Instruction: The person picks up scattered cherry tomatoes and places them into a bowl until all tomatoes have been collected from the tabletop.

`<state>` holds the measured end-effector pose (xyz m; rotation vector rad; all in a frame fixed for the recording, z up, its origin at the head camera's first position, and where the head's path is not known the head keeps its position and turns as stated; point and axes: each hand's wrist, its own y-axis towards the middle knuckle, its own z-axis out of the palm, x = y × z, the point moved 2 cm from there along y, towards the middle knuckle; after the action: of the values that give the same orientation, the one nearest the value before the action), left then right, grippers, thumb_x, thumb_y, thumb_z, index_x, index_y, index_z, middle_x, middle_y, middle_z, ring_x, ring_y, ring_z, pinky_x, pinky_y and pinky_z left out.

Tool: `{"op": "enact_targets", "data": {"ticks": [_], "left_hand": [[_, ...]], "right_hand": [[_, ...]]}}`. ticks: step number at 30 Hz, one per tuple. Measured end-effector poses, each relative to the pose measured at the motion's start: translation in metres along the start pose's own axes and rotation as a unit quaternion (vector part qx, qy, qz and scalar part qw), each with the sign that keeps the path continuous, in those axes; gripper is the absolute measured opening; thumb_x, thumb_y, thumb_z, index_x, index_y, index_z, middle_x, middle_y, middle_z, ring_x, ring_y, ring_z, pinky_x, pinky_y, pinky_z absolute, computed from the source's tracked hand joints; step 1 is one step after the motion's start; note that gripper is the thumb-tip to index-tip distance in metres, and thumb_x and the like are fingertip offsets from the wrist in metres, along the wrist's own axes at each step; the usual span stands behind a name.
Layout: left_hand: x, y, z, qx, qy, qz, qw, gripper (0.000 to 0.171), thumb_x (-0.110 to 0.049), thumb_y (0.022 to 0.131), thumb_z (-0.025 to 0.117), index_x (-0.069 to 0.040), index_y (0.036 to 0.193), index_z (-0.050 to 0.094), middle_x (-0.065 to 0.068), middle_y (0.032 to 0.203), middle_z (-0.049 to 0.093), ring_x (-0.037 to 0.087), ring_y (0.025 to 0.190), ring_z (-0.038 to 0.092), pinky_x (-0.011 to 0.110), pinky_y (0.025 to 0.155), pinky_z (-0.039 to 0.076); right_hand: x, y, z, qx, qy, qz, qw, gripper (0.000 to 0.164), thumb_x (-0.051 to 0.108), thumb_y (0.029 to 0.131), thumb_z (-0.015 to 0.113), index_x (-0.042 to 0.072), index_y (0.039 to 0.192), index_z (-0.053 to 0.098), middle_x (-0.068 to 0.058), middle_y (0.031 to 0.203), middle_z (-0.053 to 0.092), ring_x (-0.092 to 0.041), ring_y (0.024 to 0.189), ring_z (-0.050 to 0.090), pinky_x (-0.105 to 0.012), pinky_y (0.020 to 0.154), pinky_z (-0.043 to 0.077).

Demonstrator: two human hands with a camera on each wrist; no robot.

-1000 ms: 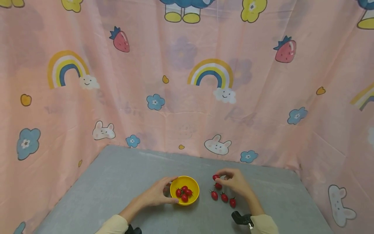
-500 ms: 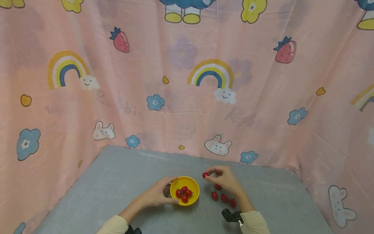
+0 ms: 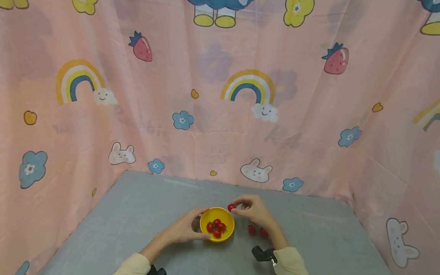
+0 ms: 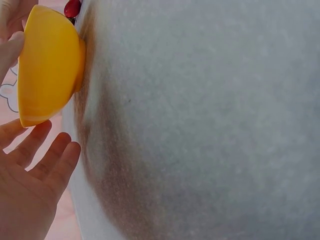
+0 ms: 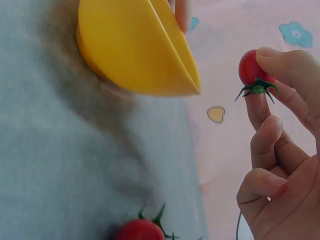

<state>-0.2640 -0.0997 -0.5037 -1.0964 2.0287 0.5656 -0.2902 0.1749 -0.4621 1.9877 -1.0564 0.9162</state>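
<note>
Right hand (image 3: 256,211) pinches an oval, red, green-topped cherry tomato (image 5: 249,68) around one o'clock off the round yellow bowl (image 5: 132,50); left hand (image 3: 185,228) grips its nine o'clock side, fingers (image 4: 54,153) spread.

Head view: right wrist (image 3: 277,233) is blocking tabletop (image 3: 323,229) beside two loose cherry tomatoes (image 3: 252,229); anything behind it is going unseen. Bottom edge is cutting both cream sleeves (image 3: 290,262) and the left wrist's black mount (image 3: 157,270). Left wrist: yellow bowl (image 4: 52,70) is hiding its own interior; top edge is clipping a cherry tomato (image 4: 72,8), left edge is cropping the left hand (image 4: 25,190). Right wrist: top edge is cropping the bowl, bottom edge is slicing a blurry tomato (image 5: 141,231), right edge is trimming the right hand (image 5: 295,185).
</note>
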Motion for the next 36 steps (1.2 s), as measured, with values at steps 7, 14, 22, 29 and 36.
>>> {"op": "enact_targets", "data": {"ticks": [7,14,22,29,36], "left_hand": [[0.0,-0.001,0.0,0.003,0.003,0.01,0.9999,0.082,-0.041,0.087,0.082,-0.009,0.152,0.044,0.006,0.143,0.052,0.021,0.116,0.056,0.038,0.097,0.052],[-0.001,-0.002,0.0,0.004,-0.004,0.011,0.9999,0.082,-0.042,0.087,0.081,-0.009,0.152,0.043,0.007,0.145,0.051,0.022,0.118,0.056,0.038,0.098,0.051],[-0.001,-0.002,0.001,0.005,-0.007,0.009,0.9999,0.082,-0.042,0.087,0.081,-0.01,0.153,0.043,0.005,0.144,0.051,0.02,0.117,0.055,0.037,0.098,0.051],[0.0,-0.001,0.001,0.003,-0.008,0.004,1.0,0.084,-0.042,0.086,0.082,-0.009,0.153,0.044,0.006,0.142,0.051,0.021,0.116,0.055,0.038,0.097,0.052],[0.001,-0.001,0.001,0.0,-0.003,0.002,1.0,0.084,-0.044,0.086,0.082,-0.01,0.153,0.043,0.007,0.143,0.051,0.022,0.117,0.055,0.038,0.098,0.051]], "right_hand": [[-0.004,0.004,0.013,0.03,0.034,-0.011,0.999,0.015,0.018,0.091,0.079,0.013,0.105,0.078,0.001,0.101,0.073,-0.03,0.086,0.06,-0.032,0.076,0.053],[-0.001,0.003,0.02,0.044,0.049,-0.007,0.998,0.017,0.016,0.092,0.078,0.01,0.107,0.077,-0.003,0.103,0.073,-0.024,0.083,0.061,-0.03,0.076,0.054],[-0.007,0.001,0.019,0.047,0.056,-0.011,0.997,0.018,0.007,0.093,0.075,0.002,0.11,0.074,-0.012,0.107,0.072,-0.028,0.084,0.06,-0.033,0.079,0.054],[-0.015,-0.005,0.006,0.03,0.035,-0.004,0.999,0.022,0.013,0.091,0.078,0.002,0.11,0.074,-0.006,0.105,0.072,-0.027,0.083,0.061,-0.035,0.08,0.055],[-0.026,-0.014,-0.009,0.022,0.031,-0.011,0.999,0.019,0.006,0.092,0.076,0.002,0.11,0.073,-0.021,0.109,0.069,-0.029,0.083,0.061,-0.034,0.078,0.056]]}}
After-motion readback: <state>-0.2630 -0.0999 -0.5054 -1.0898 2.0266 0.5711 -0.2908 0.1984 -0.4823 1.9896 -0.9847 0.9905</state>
